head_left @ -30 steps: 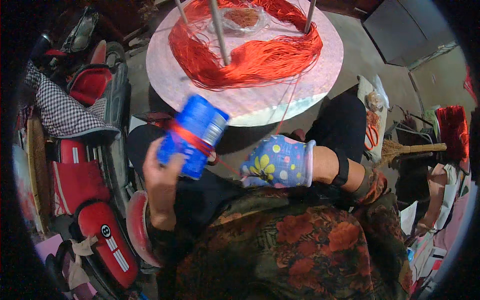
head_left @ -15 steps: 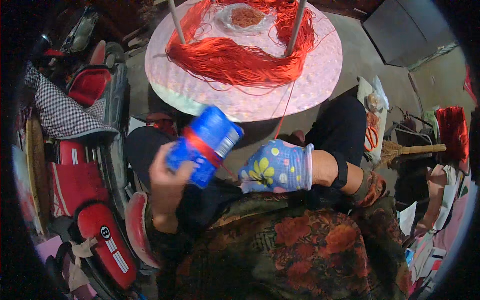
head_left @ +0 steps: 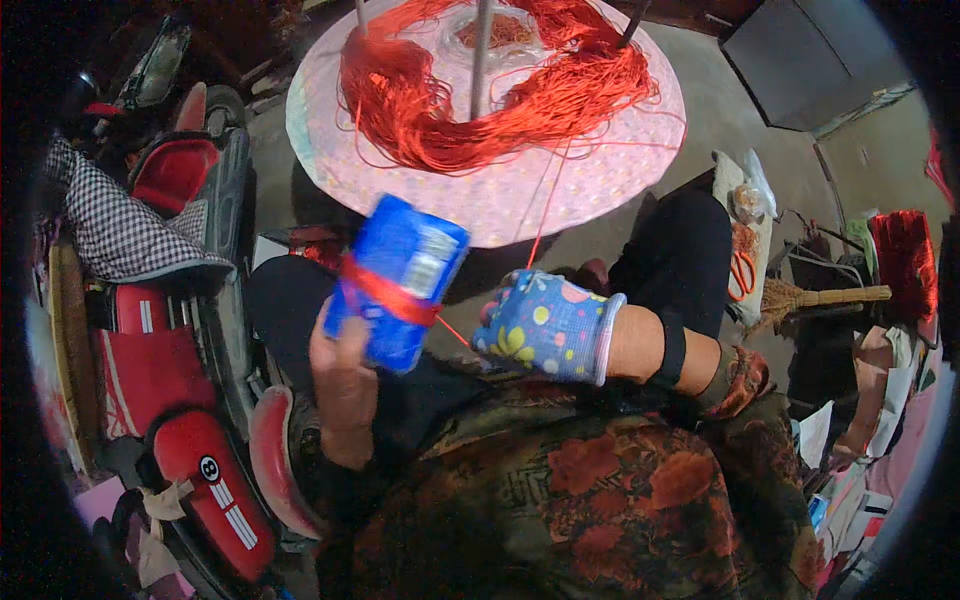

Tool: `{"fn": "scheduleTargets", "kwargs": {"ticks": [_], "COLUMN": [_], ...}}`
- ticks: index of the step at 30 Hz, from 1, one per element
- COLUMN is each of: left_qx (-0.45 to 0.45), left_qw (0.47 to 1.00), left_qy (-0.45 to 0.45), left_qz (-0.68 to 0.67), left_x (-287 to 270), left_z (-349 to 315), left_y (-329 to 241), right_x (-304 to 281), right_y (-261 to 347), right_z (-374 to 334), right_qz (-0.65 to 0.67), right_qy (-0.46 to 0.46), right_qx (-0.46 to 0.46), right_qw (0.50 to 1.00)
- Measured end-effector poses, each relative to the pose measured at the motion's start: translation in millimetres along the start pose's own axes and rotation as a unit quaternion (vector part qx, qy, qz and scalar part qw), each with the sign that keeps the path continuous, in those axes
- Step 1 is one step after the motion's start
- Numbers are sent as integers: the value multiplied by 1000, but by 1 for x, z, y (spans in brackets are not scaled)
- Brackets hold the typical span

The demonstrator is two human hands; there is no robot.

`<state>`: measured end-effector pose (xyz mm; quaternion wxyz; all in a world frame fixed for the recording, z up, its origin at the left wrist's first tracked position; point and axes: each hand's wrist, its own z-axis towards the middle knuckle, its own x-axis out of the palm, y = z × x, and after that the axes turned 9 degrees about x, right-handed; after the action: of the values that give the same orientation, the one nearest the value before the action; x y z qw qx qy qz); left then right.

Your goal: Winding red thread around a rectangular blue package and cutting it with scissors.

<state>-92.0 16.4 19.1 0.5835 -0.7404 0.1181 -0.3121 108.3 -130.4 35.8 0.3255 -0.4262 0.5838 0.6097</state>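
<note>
1 flat blue rectangular packet (head_left: 393, 240) tight between bare left fingers (head_left: 351, 345), thin red cord (head_left: 536, 243) within curled, fabric-gloved right fingers (head_left: 490, 338)

One head view: left fisheye of the pair, facing down, close above left hand (head_left: 346, 390) and right hand (head_left: 545, 325); round table (head_left: 450, 208) near edge in frame, far edge cropped.

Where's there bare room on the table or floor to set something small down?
Table: the near band between the red skein and the rim, left of the strand. Floor: the patch between the table and the grey cabinet. Crowded: the table's middle, with skein and poles; and the right side, with scissors, broom and red bundle.
</note>
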Motion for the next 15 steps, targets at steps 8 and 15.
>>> {"fn": "scheduleTargets", "kwargs": {"ticks": [8, 15], "left_qx": [-135, -53], "left_qw": [915, 972], "left_qy": [361, 134], "left_qz": [115, -185], "left_x": [-6, -13], "left_z": [-5, -7], "left_y": [-19, -19], "right_x": [-13, 19], "right_y": [-43, -43], "right_z": [15, -13], "right_qz": [300, 427], "right_qy": [-37, -65], "right_qx": [29, 148], "right_qw": [953, 890]}}
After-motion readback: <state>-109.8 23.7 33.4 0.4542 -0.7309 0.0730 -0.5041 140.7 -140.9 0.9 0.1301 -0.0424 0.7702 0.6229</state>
